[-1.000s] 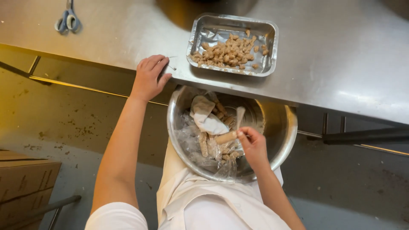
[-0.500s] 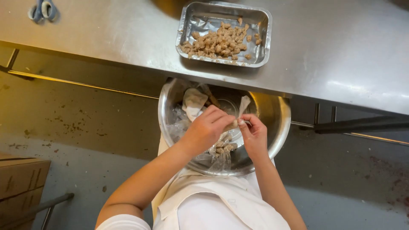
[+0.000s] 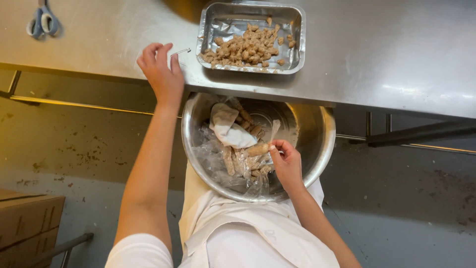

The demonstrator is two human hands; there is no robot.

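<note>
A round steel bowl (image 3: pixel 317 144) rests on my lap under the table edge, filled with small brown sausages in clear plastic wrap (image 3: pixel 233 164) and a crumpled white casing. My right hand (image 3: pixel 286 163) is inside the bowl, fingers pinched on one sausage (image 3: pixel 258 149). My left hand (image 3: pixel 161 72) rests on the steel table (image 3: pixel 396 49) near its front edge, fingers spread, beside a small metal clip (image 3: pixel 182 51). A foil tray (image 3: pixel 292 20) with several brown meat pieces stands on the table just beyond the bowl.
Blue-handled scissors (image 3: pixel 43 22) lie at the table's far left. A cardboard box (image 3: pixel 25 223) stands on the floor at lower left. A dark bar (image 3: pixel 421 133) runs under the table at right. My white apron covers my lap.
My left hand left the bowl, where it met the right hand half a second ago, and moved up onto the table edge. The right hand stays in the bowl holding the sausage.
</note>
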